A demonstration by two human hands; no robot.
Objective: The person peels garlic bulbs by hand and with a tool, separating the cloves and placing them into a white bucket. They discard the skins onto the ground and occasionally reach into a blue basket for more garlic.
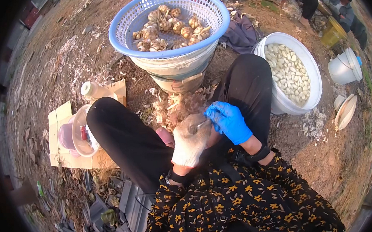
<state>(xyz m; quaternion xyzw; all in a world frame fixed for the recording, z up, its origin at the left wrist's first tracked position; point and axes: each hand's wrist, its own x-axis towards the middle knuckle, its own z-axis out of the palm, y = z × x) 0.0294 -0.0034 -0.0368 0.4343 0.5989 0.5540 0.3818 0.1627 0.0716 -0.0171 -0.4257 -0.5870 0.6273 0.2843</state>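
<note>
My left hand [190, 142], in a soiled white knitted glove, is closed in front of my lap. Against its fingertips, my right hand [229, 122] in a blue glove is pinched together. A small pale bit shows between them, too little to name. Just beyond my hands lies a heap of dry garlic skins [174, 109] on the ground. Past it, a blue perforated basket [122, 43] holding whole garlic bulbs [156, 28] rests on a white bucket [176, 67]. Right of my knee, a white bucket [317, 83] contains peeled garlic cloves [289, 72].
At left, a plastic bowl [78, 131] and a pale bottle [93, 90] stand on cardboard [61, 157]. Broken grey tiles [134, 208] lie lower left. A lidded white pail [344, 67] and a straw-coloured hat-like thing [346, 111] are at right. Other people sit at upper right.
</note>
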